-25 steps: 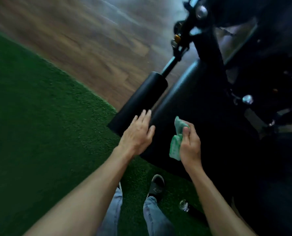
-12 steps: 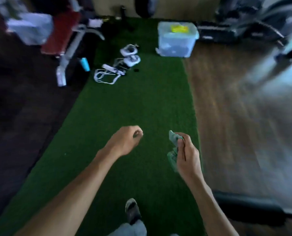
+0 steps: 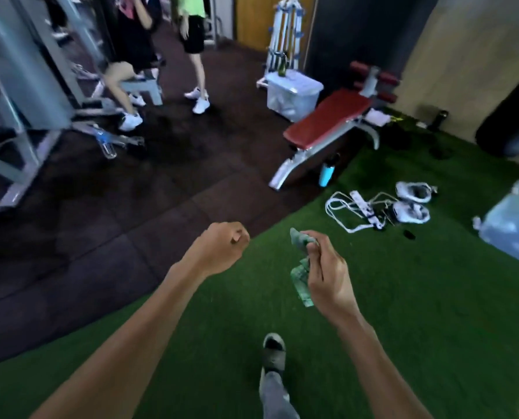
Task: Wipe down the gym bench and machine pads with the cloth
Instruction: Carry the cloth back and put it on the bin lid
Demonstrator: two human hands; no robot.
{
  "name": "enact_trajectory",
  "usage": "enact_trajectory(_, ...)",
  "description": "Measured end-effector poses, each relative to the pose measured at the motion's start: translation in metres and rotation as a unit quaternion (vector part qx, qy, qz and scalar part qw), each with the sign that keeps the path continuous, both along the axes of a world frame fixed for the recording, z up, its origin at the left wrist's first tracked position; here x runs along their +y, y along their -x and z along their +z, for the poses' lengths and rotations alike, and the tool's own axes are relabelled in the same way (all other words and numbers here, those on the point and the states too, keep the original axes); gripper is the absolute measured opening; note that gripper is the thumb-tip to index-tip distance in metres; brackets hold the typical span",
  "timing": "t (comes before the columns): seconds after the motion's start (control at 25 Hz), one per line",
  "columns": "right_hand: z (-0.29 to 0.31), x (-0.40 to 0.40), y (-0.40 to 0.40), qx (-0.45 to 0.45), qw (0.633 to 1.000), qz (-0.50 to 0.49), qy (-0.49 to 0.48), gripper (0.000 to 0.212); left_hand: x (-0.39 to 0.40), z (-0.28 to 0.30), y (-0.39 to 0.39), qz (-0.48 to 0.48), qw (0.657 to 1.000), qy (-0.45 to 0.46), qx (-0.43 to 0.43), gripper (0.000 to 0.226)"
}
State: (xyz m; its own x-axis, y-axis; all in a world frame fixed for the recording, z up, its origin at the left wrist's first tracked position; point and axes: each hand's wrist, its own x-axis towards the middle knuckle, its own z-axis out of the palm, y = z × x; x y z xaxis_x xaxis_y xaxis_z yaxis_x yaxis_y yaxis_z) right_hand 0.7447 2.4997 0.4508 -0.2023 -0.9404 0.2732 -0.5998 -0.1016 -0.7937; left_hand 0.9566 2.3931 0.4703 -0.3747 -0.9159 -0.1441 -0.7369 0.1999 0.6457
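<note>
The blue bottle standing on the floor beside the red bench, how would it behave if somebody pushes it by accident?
The blue bottle is tall and narrow and stands upright, so a sideways push would probably tip it. Being round, it would likely roll afterwards, perhaps against the red bench leg beside it. Whether it is full or empty cannot be seen, so its weight stays uncertain.

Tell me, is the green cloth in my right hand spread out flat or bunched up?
Bunched up. The cloth is crumpled in the right hand, with an end poking above the fingers and another hanging below.
</note>
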Motion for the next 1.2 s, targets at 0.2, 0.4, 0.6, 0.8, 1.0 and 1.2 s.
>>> enact_trajectory(0.2, 0.023, -0.237, 0.031, 0.027, 0.998, 0.058, 0.017, 0.034, -0.198, 0.02, 0.032, 0.035, 0.999, -0.001, 0.008, 0.03)
enact_trajectory(0.4, 0.04, -0.465, 0.022, 0.042, 0.993, 0.108, 0.016, 0.032, -0.393, 0.042, 0.02, 0.067, 0.998, 0.016, 0.012, 0.024)
enact_trajectory(0.6, 0.019, -0.682, -0.005, 0.047, 0.994, 0.095, 0.018, 0.032, -0.62, 0.022, 0.001, 0.062, 0.998, 0.015, 0.021, 0.022)
enact_trajectory(0.8, 0.032, -0.861, -0.011, 0.022, 0.999, 0.036, 0.004, 0.031, -0.829, 0.037, 0.011, 0.002, 1.0, -0.016, -0.009, 0.022)
enact_trajectory(1.0, 0.044, -1.036, 0.037, 0.011, 0.999, -0.037, 0.008, 0.027, -1.026, 0.056, 0.074, -0.076, 0.996, -0.007, -0.054, 0.023)
enact_trajectory(1.2, 0.029, -1.22, 0.114, 0.021, 0.995, -0.092, 0.029, 0.026, -1.225, 0.05, 0.155, -0.123, 0.988, 0.025, -0.085, 0.023)
